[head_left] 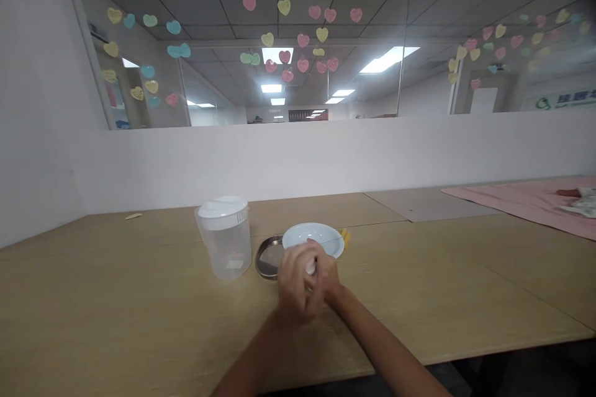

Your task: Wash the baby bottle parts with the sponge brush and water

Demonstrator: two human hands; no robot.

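My left hand (293, 279) and my right hand (328, 272) are clasped together above the table, both closed and blurred. Between them a small white patch (310, 266) shows; most of it is hidden by the fingers, so its kind is unclear. Just beyond the hands lies a white bowl or deep plate (333, 242), partly covered by them. To the left, a round metal tray (270, 259) lies on the table, its right side hidden behind the bowl and my left hand.
A clear plastic bucket with a white lid (228, 242) stands left of the tray. A yellow object (345, 237) is at the bowl's right edge. A pink cloth (516, 195) covers the table's far right. Behind the wooden table (153, 298) rises a white wall (279, 161) with glass above.
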